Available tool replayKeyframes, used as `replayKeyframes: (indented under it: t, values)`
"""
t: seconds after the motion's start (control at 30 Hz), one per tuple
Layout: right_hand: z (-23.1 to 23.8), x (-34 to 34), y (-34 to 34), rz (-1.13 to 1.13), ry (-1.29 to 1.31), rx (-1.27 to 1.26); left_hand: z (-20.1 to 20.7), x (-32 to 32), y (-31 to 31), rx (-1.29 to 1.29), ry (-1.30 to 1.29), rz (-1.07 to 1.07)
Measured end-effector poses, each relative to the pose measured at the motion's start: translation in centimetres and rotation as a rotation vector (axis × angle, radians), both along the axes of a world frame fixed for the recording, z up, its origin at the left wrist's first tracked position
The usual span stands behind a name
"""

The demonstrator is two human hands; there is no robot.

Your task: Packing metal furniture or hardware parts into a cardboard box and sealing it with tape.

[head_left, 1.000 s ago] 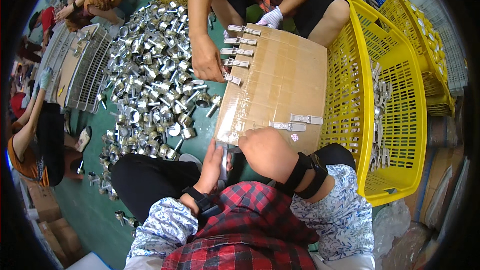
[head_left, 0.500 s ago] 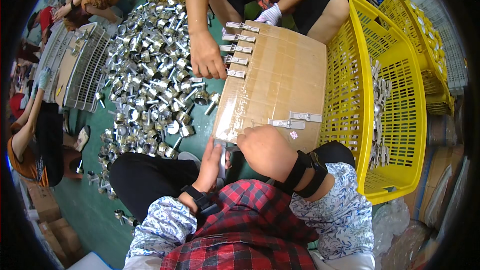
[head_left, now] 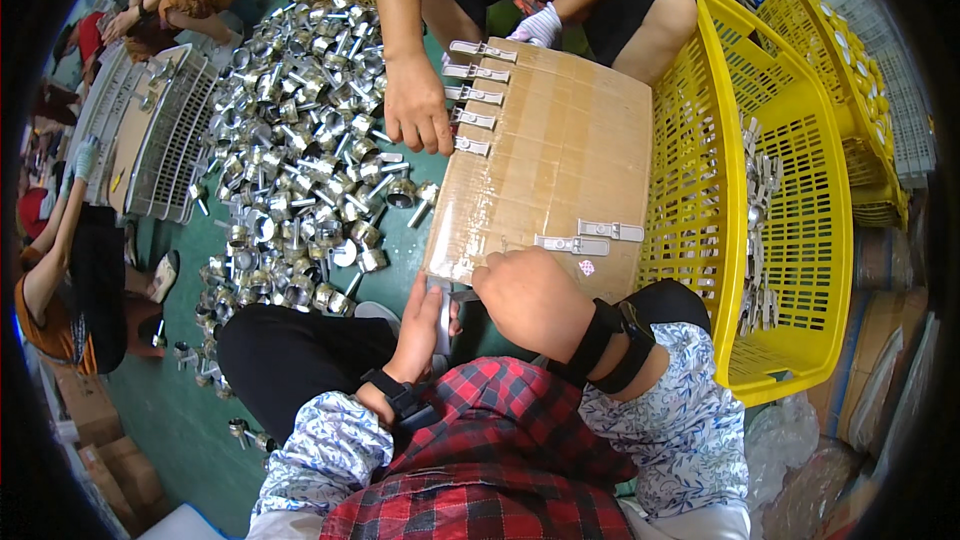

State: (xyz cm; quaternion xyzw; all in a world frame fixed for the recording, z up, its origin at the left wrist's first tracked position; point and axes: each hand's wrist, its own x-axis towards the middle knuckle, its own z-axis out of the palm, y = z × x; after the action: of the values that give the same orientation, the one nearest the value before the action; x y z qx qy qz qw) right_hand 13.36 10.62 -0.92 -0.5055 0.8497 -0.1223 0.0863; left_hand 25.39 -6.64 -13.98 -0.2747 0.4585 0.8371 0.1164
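Observation:
My left hand (head_left: 413, 338) is closed around a flat silvery metal strip (head_left: 443, 322) held upright by the near left corner of a cardboard box (head_left: 560, 140). Right beside it, my right hand (head_left: 530, 298) has its fingers curled at the box's near edge. A bit of metal shows between the two hands, but what my right fingers grip is hidden. On the box top, two grey metal clips (head_left: 570, 245) lie near my right hand. Several more clips (head_left: 470, 120) line the left edge, where another person's bare hand (head_left: 418, 118) touches the lower ones.
A heap of shiny metal cups with stems (head_left: 300, 140) covers the green floor at left. A yellow crate (head_left: 725, 240) with metal pieces inside stands against the box's right side. Across from me a person sits with one gloved hand (head_left: 540, 28). More people work beside white racks (head_left: 165, 130).
The other person's bare hand has shifted slightly at the left row of clips. My hands stay nearly still.

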Motion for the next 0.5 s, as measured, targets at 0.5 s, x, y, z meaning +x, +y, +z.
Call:
replayKeyframes:
  t: [0.5]
  values:
    - [-0.04,-0.06,0.01,0.004,0.000,0.002,-0.32,-0.02,0.09,0.011,0.023,0.010]
